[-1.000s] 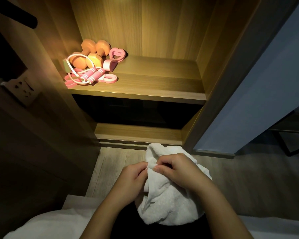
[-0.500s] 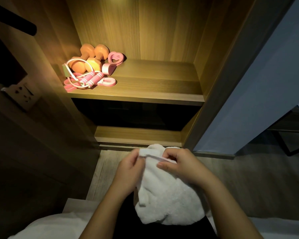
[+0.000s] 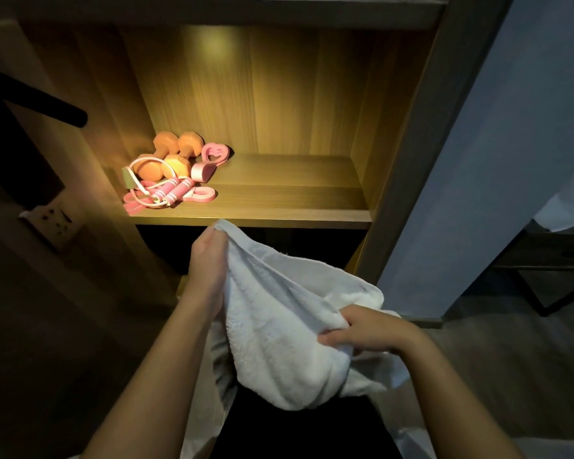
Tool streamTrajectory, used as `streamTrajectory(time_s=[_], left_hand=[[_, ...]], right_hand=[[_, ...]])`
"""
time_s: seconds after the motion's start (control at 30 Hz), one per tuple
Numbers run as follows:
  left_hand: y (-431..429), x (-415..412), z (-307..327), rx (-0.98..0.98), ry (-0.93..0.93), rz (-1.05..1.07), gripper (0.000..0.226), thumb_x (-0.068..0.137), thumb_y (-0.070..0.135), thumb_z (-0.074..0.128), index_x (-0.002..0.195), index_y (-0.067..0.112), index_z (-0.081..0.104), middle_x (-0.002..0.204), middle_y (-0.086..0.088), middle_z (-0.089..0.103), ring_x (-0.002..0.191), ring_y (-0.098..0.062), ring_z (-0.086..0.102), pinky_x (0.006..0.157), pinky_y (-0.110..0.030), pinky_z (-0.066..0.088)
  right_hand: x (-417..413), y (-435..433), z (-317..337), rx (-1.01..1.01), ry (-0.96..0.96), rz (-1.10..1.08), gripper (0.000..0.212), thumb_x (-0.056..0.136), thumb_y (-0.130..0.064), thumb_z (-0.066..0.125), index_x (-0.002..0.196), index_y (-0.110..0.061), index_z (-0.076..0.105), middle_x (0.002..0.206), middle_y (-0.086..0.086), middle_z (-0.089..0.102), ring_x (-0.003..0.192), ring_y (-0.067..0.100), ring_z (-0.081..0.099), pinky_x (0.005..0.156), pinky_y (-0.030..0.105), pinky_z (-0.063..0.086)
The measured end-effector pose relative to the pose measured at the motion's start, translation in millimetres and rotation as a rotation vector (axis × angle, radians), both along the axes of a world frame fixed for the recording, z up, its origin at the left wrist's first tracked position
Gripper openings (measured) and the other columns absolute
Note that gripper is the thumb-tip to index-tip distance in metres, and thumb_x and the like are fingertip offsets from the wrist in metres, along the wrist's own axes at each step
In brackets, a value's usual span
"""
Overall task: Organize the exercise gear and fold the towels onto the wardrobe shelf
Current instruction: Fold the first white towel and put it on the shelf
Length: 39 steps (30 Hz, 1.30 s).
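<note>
Two grips tight on one white towel point(image 3: 279, 329): left hand point(image 3: 209, 263) at its top corner, right hand point(image 3: 368, 332) lower

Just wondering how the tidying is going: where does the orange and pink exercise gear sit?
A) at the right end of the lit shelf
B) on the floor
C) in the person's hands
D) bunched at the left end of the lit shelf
D: the orange dumbbells and pink skipping rope lie bunched at the left end of the shelf; the left hand and right hand hold only the white towel.
</note>
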State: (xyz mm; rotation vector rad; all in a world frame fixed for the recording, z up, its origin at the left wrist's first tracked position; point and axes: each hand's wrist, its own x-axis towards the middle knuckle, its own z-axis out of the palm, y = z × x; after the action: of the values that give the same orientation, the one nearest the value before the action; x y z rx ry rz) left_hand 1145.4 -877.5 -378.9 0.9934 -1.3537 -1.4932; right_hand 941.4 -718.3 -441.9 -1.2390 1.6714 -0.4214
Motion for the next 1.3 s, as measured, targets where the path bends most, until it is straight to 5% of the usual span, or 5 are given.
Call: streamTrajectory(time_s=[0.37,0.67,0.8,0.97,1.3], left_hand=[[-2,25,-12,0.017,0.102,0.024,0.012,0.073,0.022,0.044,0.061,0.018,0.045,0.052,0.007,0.04,0.044,-0.007,0.039,0.043,-0.016,0.031],[-5,28,-12,0.011,0.076,-0.029,0.013,0.073,0.023,0.044,0.063,0.014,0.047,0.054,0.005,0.04,0.049,-0.009,0.038,0.047,-0.022,0.03],[-10,28,-13,0.022,0.062,-0.036,0.015,0.074,0.023,0.045,0.063,0.014,0.047,0.055,0.004,0.04,0.051,-0.011,0.037,0.05,-0.025,0.028],[-17,29,-12,0.032,0.045,-0.031,0.015,0.07,0.019,0.044,0.056,0.017,0.046,0.053,0.004,0.034,0.048,-0.011,0.032,0.048,-0.025,0.024],[-22,24,-9,-0.05,-0.01,-0.09,0.016,0.073,0.021,0.042,0.058,0.015,0.044,0.056,0.0,0.034,0.051,-0.013,0.031,0.05,-0.028,0.023]], right_hand=[[-23,19,-18,0.043,-0.221,-0.219,0.054,0.082,-0.074,0.053,0.115,-0.033,0.067,0.11,-0.004,0.069,0.099,0.015,0.067,0.097,0.036,0.051],[-37,-10,-82,-0.078,0.102,-0.7,0.015,0.094,-0.018,0.06,0.103,-0.007,0.06,0.099,0.009,0.062,0.087,0.022,0.056,0.073,0.031,0.047],[-39,-26,-104,0.03,0.073,-0.683,0.052,0.086,-0.008,0.062,0.134,-0.016,0.044,0.126,0.011,0.056,0.103,0.027,0.056,0.067,0.027,0.046],[-41,-34,-125,0.105,0.091,-0.643,0.096,0.079,-0.001,0.066,0.155,-0.026,0.014,0.156,0.012,0.031,0.14,0.037,0.033,0.111,0.051,0.036],[-36,-82,-107,-0.171,0.191,-0.454,0.047,0.093,-0.009,0.056,0.138,-0.023,0.05,0.14,0.005,0.051,0.125,0.024,0.05,0.107,0.038,0.042]])
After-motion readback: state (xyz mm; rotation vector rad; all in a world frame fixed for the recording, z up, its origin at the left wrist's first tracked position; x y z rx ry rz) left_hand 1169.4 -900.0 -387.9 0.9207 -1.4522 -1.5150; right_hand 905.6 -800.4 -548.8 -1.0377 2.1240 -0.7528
